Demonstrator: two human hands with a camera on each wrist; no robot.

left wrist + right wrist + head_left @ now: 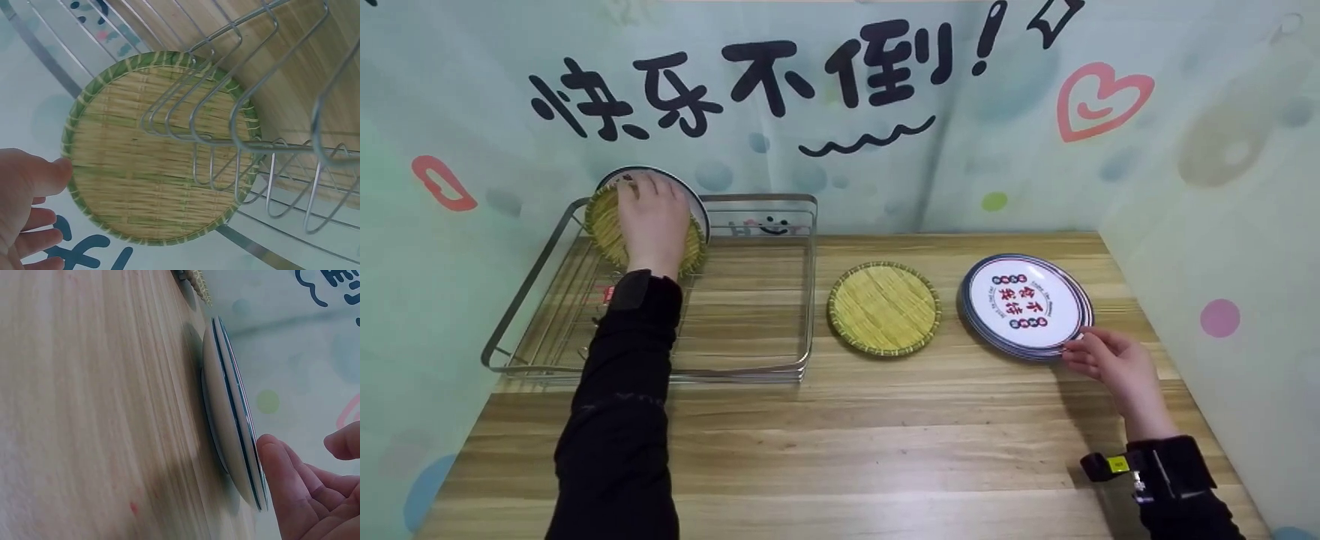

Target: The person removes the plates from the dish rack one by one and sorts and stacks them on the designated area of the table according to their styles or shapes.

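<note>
A round woven bamboo tray point(604, 221) stands tilted in the wire rack point(811, 285), with a white dark-rimmed plate point(697, 202) behind it. My left hand point(655, 225) reaches over the tray's upper part. In the left wrist view its thumb point(53, 175) is right at the green rim, while the other fingers extend below, apart from the weave. On the table at right lies a stack of white, blue-rimmed plates point(1057, 289) with red printed characters. My right hand point(1117, 367) is at the stack's near right edge, one fingertip at the rim and the thumb held apart.
Another round bamboo tray point(885, 307) lies flat on the wooden table point(847, 457) between rack and plates. Wire dividers point(242, 143) cross before the tray in the left wrist view. Printed cloth walls point(870, 180) enclose the table at the back and sides.
</note>
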